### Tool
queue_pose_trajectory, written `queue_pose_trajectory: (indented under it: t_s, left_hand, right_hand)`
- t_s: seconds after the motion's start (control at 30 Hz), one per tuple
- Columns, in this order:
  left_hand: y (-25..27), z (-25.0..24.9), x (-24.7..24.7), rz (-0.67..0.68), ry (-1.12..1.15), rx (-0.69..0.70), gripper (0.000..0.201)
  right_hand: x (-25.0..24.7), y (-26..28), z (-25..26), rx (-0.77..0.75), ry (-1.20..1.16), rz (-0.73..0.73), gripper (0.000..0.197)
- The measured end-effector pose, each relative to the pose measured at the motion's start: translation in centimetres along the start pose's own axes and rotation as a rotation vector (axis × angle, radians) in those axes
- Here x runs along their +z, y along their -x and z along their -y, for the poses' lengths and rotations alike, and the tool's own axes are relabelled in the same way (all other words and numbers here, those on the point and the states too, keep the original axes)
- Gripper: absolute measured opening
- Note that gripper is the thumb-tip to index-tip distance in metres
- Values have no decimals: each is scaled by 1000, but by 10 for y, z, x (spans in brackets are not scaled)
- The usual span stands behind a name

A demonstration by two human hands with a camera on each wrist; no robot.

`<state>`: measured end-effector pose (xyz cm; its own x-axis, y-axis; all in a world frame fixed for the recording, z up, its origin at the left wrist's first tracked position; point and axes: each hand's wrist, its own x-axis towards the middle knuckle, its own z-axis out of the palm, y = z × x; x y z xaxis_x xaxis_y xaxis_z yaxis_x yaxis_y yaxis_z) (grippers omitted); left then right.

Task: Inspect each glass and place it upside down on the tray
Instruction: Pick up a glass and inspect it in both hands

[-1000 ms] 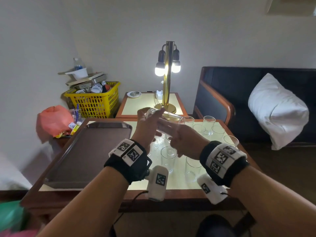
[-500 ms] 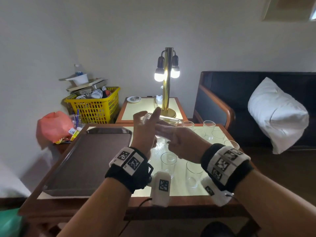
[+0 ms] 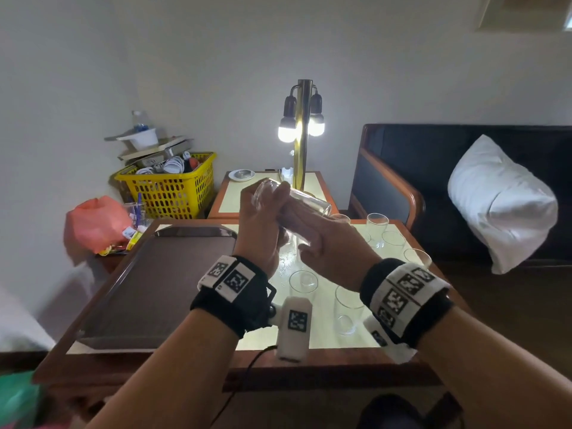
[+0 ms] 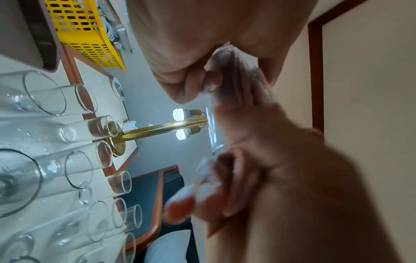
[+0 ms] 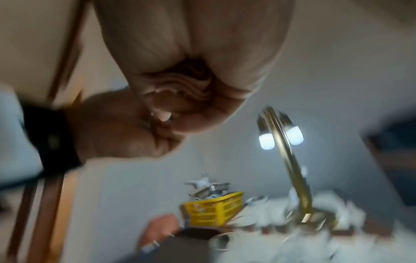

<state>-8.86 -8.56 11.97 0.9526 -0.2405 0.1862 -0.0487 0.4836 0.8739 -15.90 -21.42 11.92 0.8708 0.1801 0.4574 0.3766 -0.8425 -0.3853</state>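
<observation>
Clear, smooth-walled and cylindrical, the glass (image 3: pixel 291 198) lay nearly on its side above the table (image 3: pixel 325 335), the left hand (image 3: pixel 261 230) curled round one end, the right hand (image 3: pixel 328 246) cupping it with straighter fingers. Beside them sat the flat brown tray (image 3: pixel 148 289). Only the left wrist view showed fingertips (image 4: pixel 211 80) pressed against the glass; the right wrist view was blurred.

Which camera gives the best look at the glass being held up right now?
The head view: the held glass lies tilted on its side between the left hand and right hand, outline clear. The left wrist view shows only a blurred strip of it between fingers. The right wrist view is too blurred to show it.
</observation>
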Motion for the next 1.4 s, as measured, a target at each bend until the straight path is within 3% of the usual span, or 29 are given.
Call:
queue_pose_trajectory:
  t_s: [0.07,0.13,0.17,0.23,0.3,0.4,0.47,0.5,0.57,0.63,0.7,0.77,0.87,0.93,0.97,1.03,1.07,1.13,1.2,1.23,1.3,1.4]
  left_hand:
    - [0,2,1,34,-3,-10,32]
    - [2,8,0,70,29,-12,28]
    - [3,11,-2,84,38,-16,29]
    - [5,14,-4,95,7,-44,39]
    - [4,11,-5,50,-109,-84,49]
    - [-5,10,-6,-60,-246,-104,57]
    - [-7,9,-4,-67,-278,-126,58]
    - [-5,8,-2,-64,-284,-128,54]
    - [2,9,0,-49,-253,-97,45]
    - [9,13,-1,-4,-172,-47,48]
    - [13,13,-3,51,-135,-26,52]
    - [13,10,-3,60,-186,-31,52]
    - [10,3,-1,-11,-238,-71,56]
    - [8,1,0,-48,-222,-76,50]
    - [9,1,0,-52,-237,-64,46]
    - [13,1,-1,-32,-222,-48,41]
    - [17,0,-1,-18,-180,-37,39]
    - [23,-1,-3,30,-86,4,33]
    - [25,-1,-4,63,-55,-12,47]
    - [25,-3,-4,63,-82,-25,51]
    - [22,-9,-4,16,-202,-30,44]
    - [14,-15,-5,-29,-305,-27,48]
  right_hand:
    - [2,0,3,43,-104,6,64]
    - [0,3,6,249,-489,49,27]
    - [-3,5,9,359,-736,98,19]
    - [-6,10,12,459,-1048,147,28]
    - [-5,7,8,423,-856,102,29]
    - [3,7,3,165,-168,69,46]
    - [11,8,1,120,-66,74,49]
    - [16,10,-1,151,-146,101,62]
    - [22,10,0,285,-620,148,79]
    - [13,13,6,399,-1099,172,62]
    - [5,15,8,431,-1303,191,47]
    - [3,15,10,429,-1174,161,45]
    - [6,13,14,211,-392,86,50]
    - [15,14,13,117,-106,99,50]
    - [19,15,14,129,-136,112,61]
    - [23,14,16,247,-554,153,82]
    - [20,13,19,306,-812,143,81]
    - [8,13,25,366,-1159,173,61]
    - [3,15,27,379,-1249,188,47]
    - [2,14,28,398,-1192,180,44]
    - [3,13,29,369,-834,131,53]
    - [9,13,30,85,-129,85,65]
